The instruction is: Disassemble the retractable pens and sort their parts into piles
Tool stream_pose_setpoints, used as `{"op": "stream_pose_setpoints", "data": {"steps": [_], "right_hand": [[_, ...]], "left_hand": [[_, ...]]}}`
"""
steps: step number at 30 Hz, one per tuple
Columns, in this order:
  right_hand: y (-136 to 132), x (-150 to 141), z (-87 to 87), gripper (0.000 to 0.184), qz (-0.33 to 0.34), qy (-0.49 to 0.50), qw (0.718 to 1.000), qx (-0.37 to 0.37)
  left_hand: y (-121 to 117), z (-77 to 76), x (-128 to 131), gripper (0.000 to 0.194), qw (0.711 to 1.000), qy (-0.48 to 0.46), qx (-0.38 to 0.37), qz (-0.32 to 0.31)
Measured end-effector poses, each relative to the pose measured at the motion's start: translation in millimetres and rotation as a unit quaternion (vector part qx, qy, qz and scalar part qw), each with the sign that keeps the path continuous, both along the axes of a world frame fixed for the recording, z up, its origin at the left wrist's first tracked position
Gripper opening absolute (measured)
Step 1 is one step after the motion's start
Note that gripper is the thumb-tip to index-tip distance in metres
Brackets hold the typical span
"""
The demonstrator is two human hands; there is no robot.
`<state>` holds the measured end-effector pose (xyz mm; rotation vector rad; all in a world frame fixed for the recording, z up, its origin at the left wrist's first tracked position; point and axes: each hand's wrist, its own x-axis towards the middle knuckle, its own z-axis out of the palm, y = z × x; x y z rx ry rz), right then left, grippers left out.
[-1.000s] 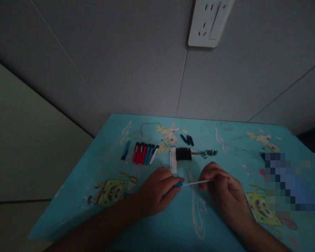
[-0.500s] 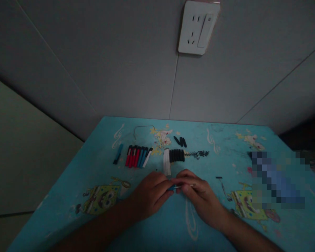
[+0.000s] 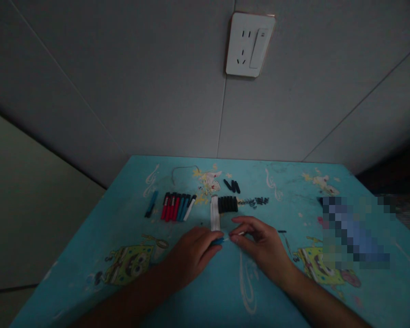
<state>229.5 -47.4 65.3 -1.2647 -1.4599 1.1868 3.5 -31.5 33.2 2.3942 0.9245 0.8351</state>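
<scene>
My left hand (image 3: 195,249) pinches a blue pen barrel (image 3: 217,241) between thumb and fingers, low over the table. Facing it, my right hand (image 3: 266,243) grips a thin white pen refill (image 3: 241,233) with thumb and fingertips. The refill points at the barrel's right end; whether its tip sits inside I cannot tell. Just beyond the hands lies a row of white sticks like refills (image 3: 215,214). Against them are several short black tubes (image 3: 228,204), then a trail of tiny dark pieces (image 3: 256,201).
Red, blue and white pen barrels (image 3: 172,207) lie side by side at left, with another blue one (image 3: 151,204) apart. Several black pieces (image 3: 232,186) rest farther back. A blurred-out blue object (image 3: 357,230) is at right. Behind the patterned table (image 3: 205,296) stands a wall with a socket (image 3: 249,44).
My right hand has drawn slightly away from the left, and its upper fingers have lifted. A gap now shows between the hands. The whole view has shifted a little.
</scene>
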Motion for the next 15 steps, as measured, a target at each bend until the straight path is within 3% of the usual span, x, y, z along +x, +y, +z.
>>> {"op": "stream_pose_setpoints", "data": {"steps": [5,11,15], "right_hand": [[-1.3,-1.0,4.3,0.031,0.024,-0.025,0.999,0.036],[-4.4,-3.7,2.8,0.029,0.002,-0.088,0.994,0.068],[2.7,12.1,15.0,0.038,0.052,-0.154,0.981,0.107]], "left_hand": [[0.0,-2.8,-0.1,0.021,1.000,-0.003,0.007,-0.015],[-3.8,4.1,3.0,0.025,0.999,0.033,0.009,-0.032],[-2.1,4.3,2.3,0.028,0.999,0.030,0.004,-0.032]]}}
